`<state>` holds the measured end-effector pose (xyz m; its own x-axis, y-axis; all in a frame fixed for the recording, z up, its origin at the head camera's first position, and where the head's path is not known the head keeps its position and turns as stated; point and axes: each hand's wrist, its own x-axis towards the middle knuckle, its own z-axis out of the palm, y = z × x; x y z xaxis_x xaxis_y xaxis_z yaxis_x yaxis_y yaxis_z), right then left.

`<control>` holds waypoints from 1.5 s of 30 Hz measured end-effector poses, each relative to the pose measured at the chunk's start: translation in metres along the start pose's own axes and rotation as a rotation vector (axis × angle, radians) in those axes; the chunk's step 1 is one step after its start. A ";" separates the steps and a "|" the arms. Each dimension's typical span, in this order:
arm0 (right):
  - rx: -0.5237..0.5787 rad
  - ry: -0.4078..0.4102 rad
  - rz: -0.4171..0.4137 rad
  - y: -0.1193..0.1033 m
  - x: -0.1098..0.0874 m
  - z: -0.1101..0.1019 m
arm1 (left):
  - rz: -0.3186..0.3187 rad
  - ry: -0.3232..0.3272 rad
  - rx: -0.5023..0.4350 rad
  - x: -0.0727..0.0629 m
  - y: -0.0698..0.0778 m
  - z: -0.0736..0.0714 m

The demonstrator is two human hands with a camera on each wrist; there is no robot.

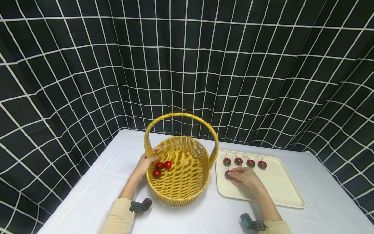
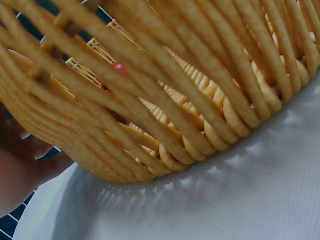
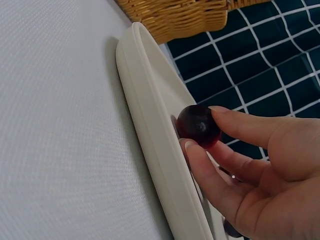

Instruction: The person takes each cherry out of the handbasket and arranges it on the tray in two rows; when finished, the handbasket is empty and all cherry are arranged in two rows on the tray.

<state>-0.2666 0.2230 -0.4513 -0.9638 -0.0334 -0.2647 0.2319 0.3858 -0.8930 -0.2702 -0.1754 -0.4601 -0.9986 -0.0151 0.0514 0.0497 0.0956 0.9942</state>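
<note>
My left hand [image 1: 143,165] grips the left side of a yellow wicker basket [image 1: 178,198], its fingers over the rim by the base of the tall handle. In the left wrist view the hand [image 2: 22,167] shows partly beside the woven wall [image 2: 200,75]. Three red cherries [image 1: 156,174] lie inside the basket at the left. My right hand [image 1: 244,177] pinches a dark red cherry [image 3: 199,125] between thumb and fingertips, over the left part of a cream tray [image 1: 280,182]. Several stemmed cherries [image 1: 250,162] sit in a row along the tray's back.
A white cloth [image 1: 201,217] covers the table. The basket's arched handle [image 1: 181,114] stands upright above it. Behind and at both sides hangs a black curtain [image 1: 187,65] with a white grid. Each wrist wears a dark camera device [image 1: 141,205].
</note>
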 end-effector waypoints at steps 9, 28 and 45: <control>0.010 -0.013 -0.004 -0.001 0.000 -0.001 | 0.002 -0.018 -0.006 -0.001 0.003 0.000; -0.036 -0.033 -0.024 0.002 0.001 -0.001 | 0.020 -0.026 -0.030 -0.001 0.001 0.000; -0.061 -0.038 -0.038 0.002 0.001 -0.007 | 0.023 -0.004 -0.040 -0.001 -0.001 0.001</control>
<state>-0.2683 0.2303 -0.4513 -0.9657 -0.0833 -0.2458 0.1858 0.4392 -0.8790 -0.2693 -0.1746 -0.4612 -0.9972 -0.0092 0.0744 0.0738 0.0556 0.9957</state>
